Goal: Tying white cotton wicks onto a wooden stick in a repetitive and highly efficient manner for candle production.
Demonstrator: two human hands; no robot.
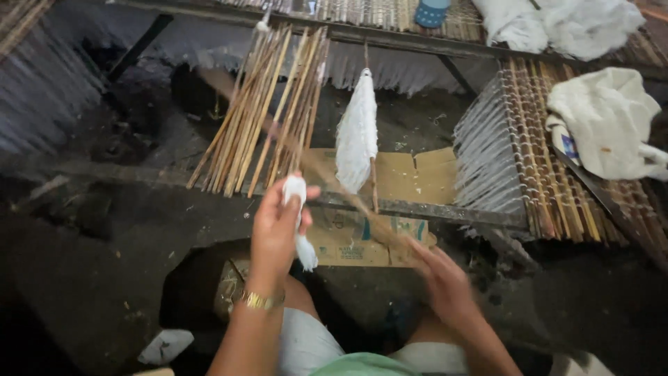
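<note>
Fingers [296, 197] of the left hand [275, 233] are closing around a white tuft [299, 223], its ends sticking out above and below the fist. Right hand [445, 282] is blurring beside a thin stick [348, 198] (grip on it: cannot tell), which is slanting up from that hand past the tuft. A slack pinch is risking the tuft slipping onto the dark floor [90, 278]. Behind, a cotton-wrapped stick [357, 139] is standing upright near bare sticks [268, 104] and cardboard [410, 174].
</note>
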